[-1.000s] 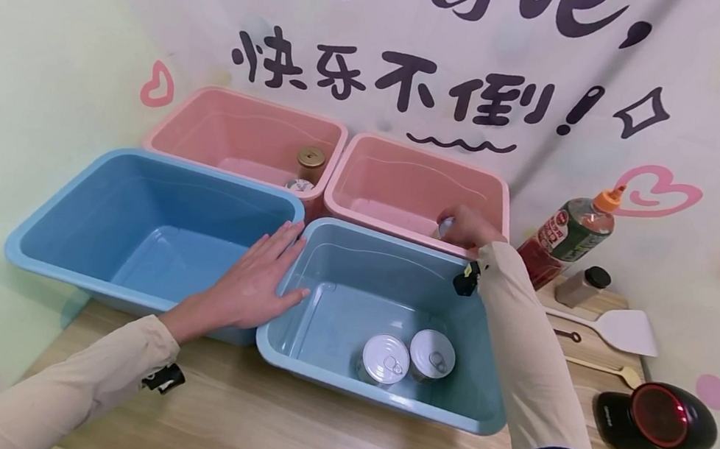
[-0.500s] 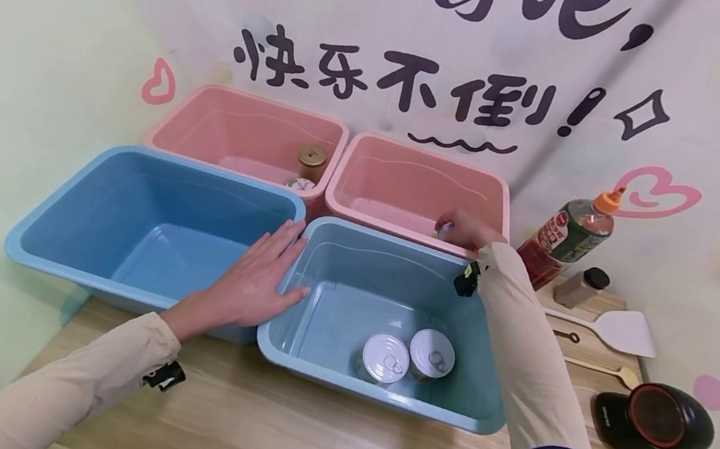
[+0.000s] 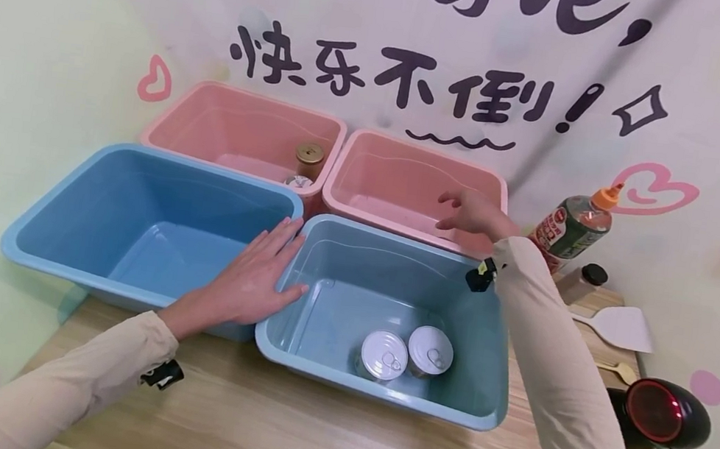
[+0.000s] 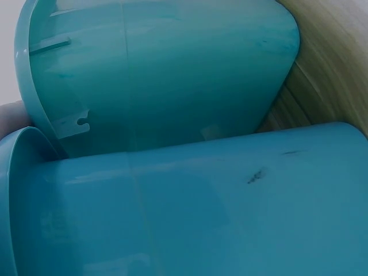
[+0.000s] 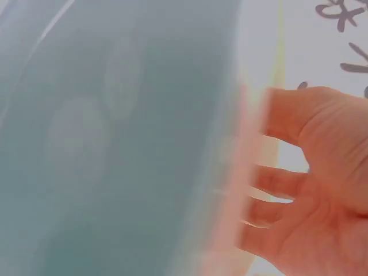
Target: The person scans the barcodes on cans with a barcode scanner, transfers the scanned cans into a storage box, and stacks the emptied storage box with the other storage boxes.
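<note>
My left hand (image 3: 253, 283) lies with straight fingers across the meeting rims of the left blue bin (image 3: 86, 282) and the right blue bin (image 3: 373, 398). Over the right pink bin (image 3: 421, 159), my right hand (image 3: 476, 214) has its fingers apart and loosely bent, holding nothing. The right wrist view also shows the bare palm (image 5: 322, 190) beside the pink rim. Two tins with ring-pull lids, a left tin (image 3: 383, 356) and a right tin (image 3: 431, 351), stand in the right blue bin. The front wall hides part of the right pink bin's floor.
The left pink bin (image 3: 248, 97) contains a gold-lidded can (image 3: 310, 158) and a silver-topped can (image 3: 299, 182). At right are a sauce bottle (image 3: 573, 230), a black-capped jar (image 3: 583, 281), a white spatula (image 3: 624, 329) and a black scanner-like device (image 3: 668, 414) with a cable.
My right hand has let go of a can low in the right pink bin and risen, fingers spreading. That can is now out of sight. The left hand stays put.
</note>
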`<state>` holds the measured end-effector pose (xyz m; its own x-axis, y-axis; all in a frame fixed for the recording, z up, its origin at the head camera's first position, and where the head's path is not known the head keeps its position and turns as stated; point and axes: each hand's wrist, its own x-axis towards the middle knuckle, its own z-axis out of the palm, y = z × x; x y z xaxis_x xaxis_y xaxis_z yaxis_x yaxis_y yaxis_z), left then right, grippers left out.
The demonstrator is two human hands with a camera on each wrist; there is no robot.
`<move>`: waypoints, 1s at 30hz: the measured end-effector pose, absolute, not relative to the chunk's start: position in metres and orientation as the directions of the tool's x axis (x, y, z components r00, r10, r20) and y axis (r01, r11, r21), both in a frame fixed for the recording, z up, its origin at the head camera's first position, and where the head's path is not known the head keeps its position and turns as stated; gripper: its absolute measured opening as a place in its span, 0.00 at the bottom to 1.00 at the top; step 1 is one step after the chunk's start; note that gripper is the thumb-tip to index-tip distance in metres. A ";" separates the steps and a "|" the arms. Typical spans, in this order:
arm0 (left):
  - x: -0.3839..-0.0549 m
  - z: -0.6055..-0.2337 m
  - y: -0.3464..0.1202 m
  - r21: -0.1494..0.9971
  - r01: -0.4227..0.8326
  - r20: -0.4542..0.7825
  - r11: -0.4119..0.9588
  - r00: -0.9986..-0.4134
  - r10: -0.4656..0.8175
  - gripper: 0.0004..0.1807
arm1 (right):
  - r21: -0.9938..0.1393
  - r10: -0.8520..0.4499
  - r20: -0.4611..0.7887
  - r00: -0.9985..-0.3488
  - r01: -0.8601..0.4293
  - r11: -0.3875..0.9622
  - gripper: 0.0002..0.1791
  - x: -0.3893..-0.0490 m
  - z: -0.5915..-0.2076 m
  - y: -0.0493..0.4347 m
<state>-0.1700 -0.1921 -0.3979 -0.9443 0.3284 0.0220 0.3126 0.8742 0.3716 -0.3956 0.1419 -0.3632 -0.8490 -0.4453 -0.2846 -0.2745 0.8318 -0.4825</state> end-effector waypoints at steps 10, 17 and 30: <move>-0.171 -0.400 -0.192 0.370 0.318 0.024 0.873 -0.943 0.333 0.46 | -0.412 -0.548 -0.182 -0.816 -0.443 0.796 0.33 -0.365 -0.333 0.144; -0.171 -0.401 -0.192 0.367 0.319 0.026 0.874 -0.942 0.333 0.46 | -0.361 -0.652 -0.120 -0.749 -0.579 0.731 0.36 -0.332 -0.316 0.138; -0.172 -0.400 -0.192 0.369 0.316 0.025 0.874 -0.943 0.330 0.46 | -0.330 -0.764 -0.223 -0.605 -0.691 0.643 0.47 -0.274 -0.318 0.112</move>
<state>-0.1717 -0.1919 -0.3998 -0.9435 0.3305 0.0252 0.3161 0.8742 0.3686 -0.2740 0.1120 -0.3176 -0.6050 -0.7643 -0.2231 -0.6908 0.6432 -0.3302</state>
